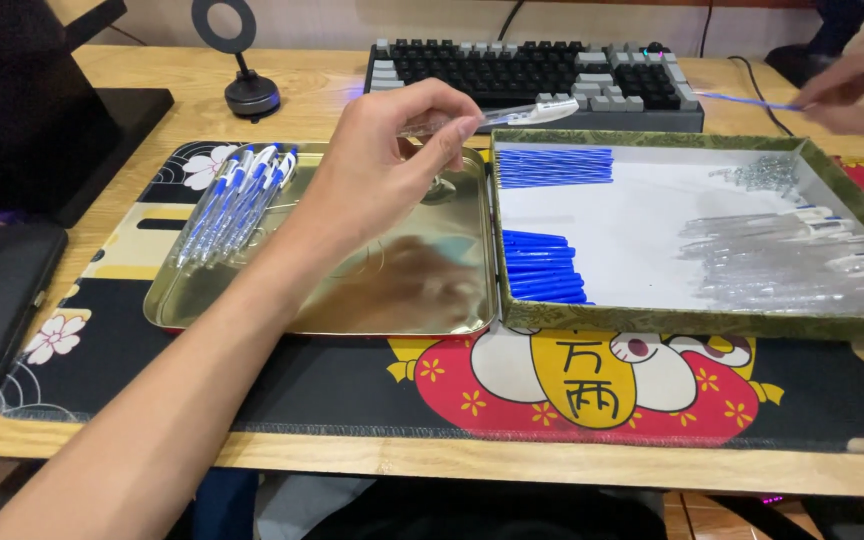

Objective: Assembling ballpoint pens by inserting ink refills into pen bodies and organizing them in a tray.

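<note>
My left hand (397, 150) is pinching a clear pen barrel (512, 114) above the metal tray (392, 300), which is holding assembled blue pens (237, 195). My right hand (857, 85) is gripping a thin blue refill (747, 100) over the box (692, 322), which is holding blue refills (552, 167), springs (767, 172) and clear barrels (802, 265).

It was a home desk setup: a mechanical keyboard (537, 72) and monitor stand (62, 110) sat far on the wooden surface (322, 85).
</note>
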